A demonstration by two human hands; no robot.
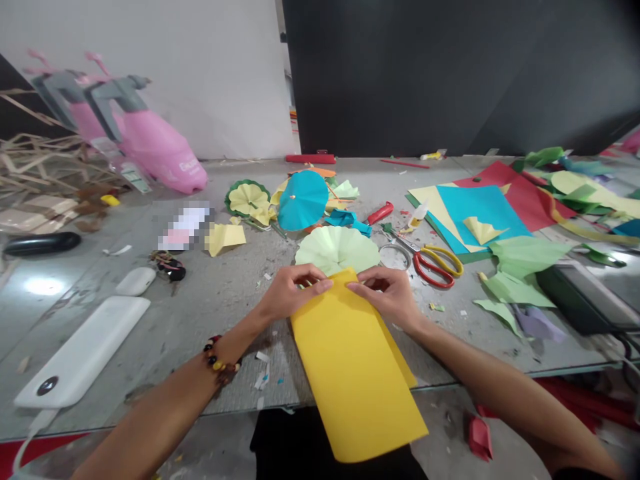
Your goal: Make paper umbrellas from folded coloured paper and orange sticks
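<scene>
A folded sheet of yellow paper [355,373] hangs over the table's front edge, its far end pinched between my two hands. My left hand [295,290] grips the far left corner with thumb and fingers. At the far right corner, my right hand [387,293] pinches the same sheet. Just beyond my fingertips lies a pale green pleated paper disc [337,247]. Behind it rests a blue pleated paper disc [303,200]. Scissors [435,263] with red and yellow handles lie right of my right hand.
Coloured paper sheets [480,207] and green scraps [530,257] cover the right side. On the left are a white power bank [85,353], keys [170,267] and pink spray bottles [155,147]. A red-handled tool [381,213] and a yellow-and-green paper flower [249,200] lie farther back.
</scene>
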